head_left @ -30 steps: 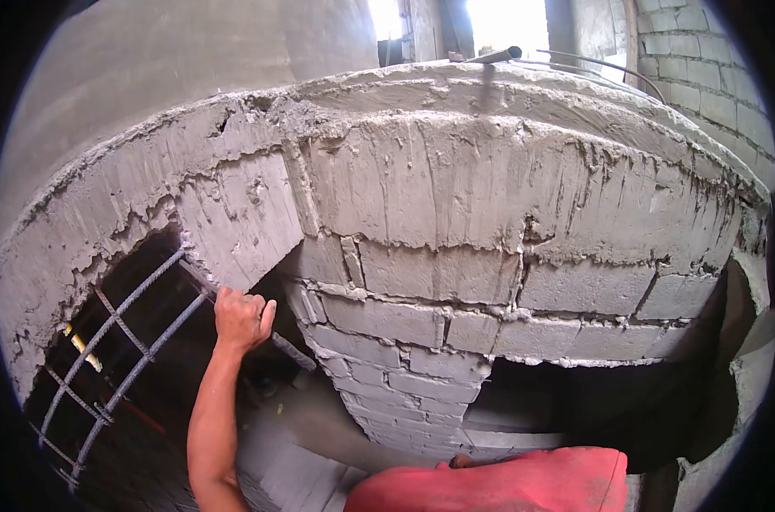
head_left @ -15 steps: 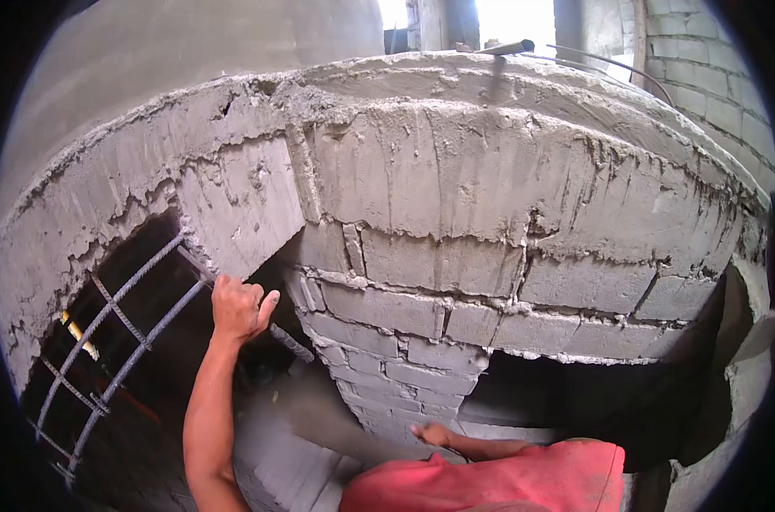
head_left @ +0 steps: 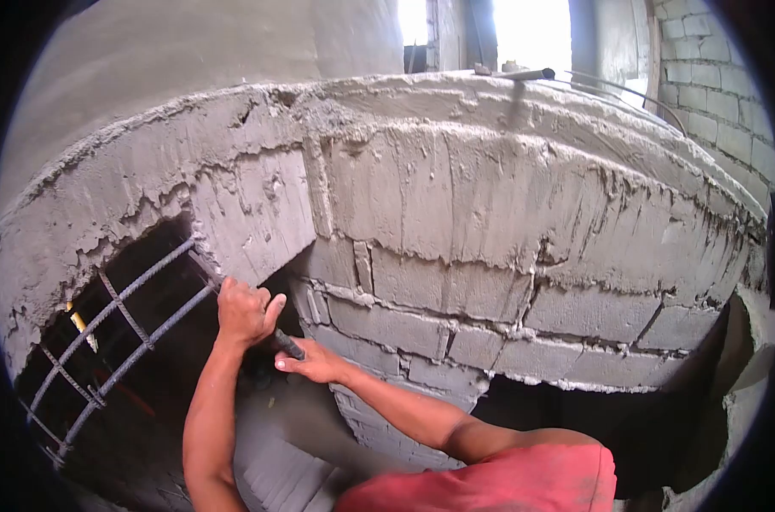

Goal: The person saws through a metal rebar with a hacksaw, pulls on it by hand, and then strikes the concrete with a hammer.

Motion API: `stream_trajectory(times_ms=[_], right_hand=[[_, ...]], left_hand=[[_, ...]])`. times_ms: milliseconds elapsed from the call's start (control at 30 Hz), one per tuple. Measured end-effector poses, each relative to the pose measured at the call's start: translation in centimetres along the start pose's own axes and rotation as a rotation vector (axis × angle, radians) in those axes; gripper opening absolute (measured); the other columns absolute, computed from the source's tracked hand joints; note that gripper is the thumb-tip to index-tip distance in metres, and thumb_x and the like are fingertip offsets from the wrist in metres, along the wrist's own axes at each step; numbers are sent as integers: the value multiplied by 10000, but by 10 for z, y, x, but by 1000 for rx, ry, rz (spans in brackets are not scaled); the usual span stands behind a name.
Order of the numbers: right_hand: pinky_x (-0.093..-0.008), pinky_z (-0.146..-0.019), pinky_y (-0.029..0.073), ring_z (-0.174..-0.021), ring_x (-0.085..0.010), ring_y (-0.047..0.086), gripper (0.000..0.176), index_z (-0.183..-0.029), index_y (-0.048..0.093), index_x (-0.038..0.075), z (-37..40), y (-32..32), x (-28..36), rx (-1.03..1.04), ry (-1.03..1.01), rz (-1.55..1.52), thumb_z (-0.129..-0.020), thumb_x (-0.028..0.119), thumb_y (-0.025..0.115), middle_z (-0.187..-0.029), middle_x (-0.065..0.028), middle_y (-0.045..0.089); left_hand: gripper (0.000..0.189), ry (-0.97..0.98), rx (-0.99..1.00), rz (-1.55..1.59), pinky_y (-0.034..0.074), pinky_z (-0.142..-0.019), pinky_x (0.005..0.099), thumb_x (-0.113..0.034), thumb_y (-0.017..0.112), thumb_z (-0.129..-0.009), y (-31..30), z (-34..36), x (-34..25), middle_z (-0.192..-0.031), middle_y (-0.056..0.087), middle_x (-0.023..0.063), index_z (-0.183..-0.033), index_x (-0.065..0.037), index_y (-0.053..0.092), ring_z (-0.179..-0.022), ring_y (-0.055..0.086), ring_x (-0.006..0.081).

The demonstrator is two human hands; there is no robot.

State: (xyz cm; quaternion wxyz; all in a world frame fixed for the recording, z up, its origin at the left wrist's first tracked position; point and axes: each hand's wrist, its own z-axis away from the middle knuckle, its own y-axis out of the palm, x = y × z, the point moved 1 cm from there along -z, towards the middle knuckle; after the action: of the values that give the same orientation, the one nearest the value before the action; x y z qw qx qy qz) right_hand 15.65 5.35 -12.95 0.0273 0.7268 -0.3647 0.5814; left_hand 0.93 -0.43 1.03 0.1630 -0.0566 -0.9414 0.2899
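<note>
My left hand [head_left: 246,311] is closed in a fist around a short dark steel bar [head_left: 290,346] that slants down to the right. The bar's upper end meets the lower corner of a concrete block [head_left: 255,213], beside the opening with the rebar grid. My right hand [head_left: 317,360] is at the bar's lower end, thumb and fingers closed about it. Part of the bar is hidden inside my left fist.
Crossed rebar [head_left: 140,328] spans a dark opening at the left, with a yellow object [head_left: 84,331] behind it. A block wall [head_left: 455,290] rises in front, under a rough concrete ledge [head_left: 421,81]. Another dark opening [head_left: 575,427] lies at the lower right.
My right hand has come up and left from low beside the wall to the bar's lower end. My left hand keeps its grip on the bar. The view has tipped slightly upward.
</note>
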Motion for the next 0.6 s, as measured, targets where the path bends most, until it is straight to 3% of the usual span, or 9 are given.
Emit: stream_trajectory(times_ms=[33,133,233,267,400,600], right_hand=[[-380,-817,520,-888,-196,646,657,-1278,589,-15,-1,-1,0,6,-12,14,-921,521,714,-953,-101,678],[-350,-722,496,-772,-160,602,510,-1058,605,42,6,-1,20,-33,-7,-30,-970,542,649,-844,-46,634],[-332,-677,488,-721,-139,592,493,-996,572,51,3,-2,30,-105,-16,-158,-1012,544,583,-793,-41,600],[-313,-616,462,-654,-125,556,533,-1005,562,50,4,-3,35,-136,-49,-136,-1055,572,469,-752,-31,557],[-299,-562,412,-598,-118,471,571,-1003,545,57,1,-2,23,-138,-64,-216,-1078,596,370,-707,-12,483],[-323,-583,416,-617,-136,490,542,-975,532,56,1,7,31,-187,-142,-109,-1090,560,369,-699,-29,486]], left_hand=[[405,-3,-16,-9,431,-717,483,-366,724,-856,-1,0,0,-580,587,142,-586,-84,617,-620,590,345],[407,-17,-4,19,444,-734,482,-377,745,-833,0,2,3,-573,576,172,-584,-78,628,-607,588,355],[408,-28,-21,15,446,-736,482,-379,747,-834,2,-2,5,-572,576,170,-584,-76,635,-607,589,356],[416,-39,-26,20,448,-734,481,-391,744,-838,1,-4,5,-571,576,174,-588,-75,642,-605,587,357],[425,-35,-56,33,448,-731,482,-398,739,-844,4,-5,7,-572,578,175,-588,-73,642,-603,586,358],[438,-31,-70,43,448,-729,488,-399,732,-854,-7,1,10,-578,579,173,-588,-65,632,-604,582,363]])
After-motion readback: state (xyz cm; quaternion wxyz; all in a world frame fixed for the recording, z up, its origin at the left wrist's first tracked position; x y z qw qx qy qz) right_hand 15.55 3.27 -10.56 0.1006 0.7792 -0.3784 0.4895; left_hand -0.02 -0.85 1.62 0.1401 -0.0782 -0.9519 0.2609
